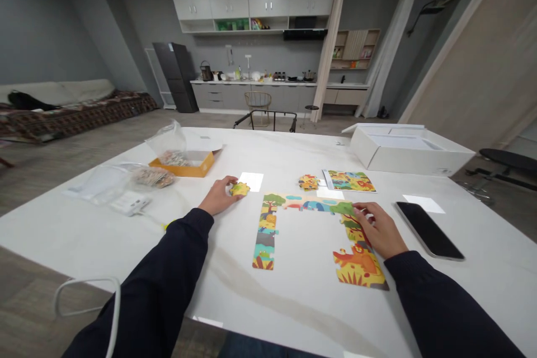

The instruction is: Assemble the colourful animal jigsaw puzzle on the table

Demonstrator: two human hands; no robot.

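A partly joined colourful animal jigsaw (pixel 268 229) lies on the white table (pixel 302 302), forming a left column, a top strip and a right column. My left hand (pixel 218 196) grips a yellow-green puzzle piece (pixel 240 189) to the left of the jigsaw. My right hand (pixel 380 229) rests with its fingers on the jigsaw's upper right corner, by the right column. A small heap of loose pieces (pixel 309 182) and a printed picture card (pixel 351 180) lie just beyond the top strip.
A black phone (pixel 428 229) lies right of my right hand. An open white box (pixel 409 151) stands at the far right. An orange box with a plastic bag (pixel 184 158), more bags and a white charger (pixel 130 201) sit at the left.
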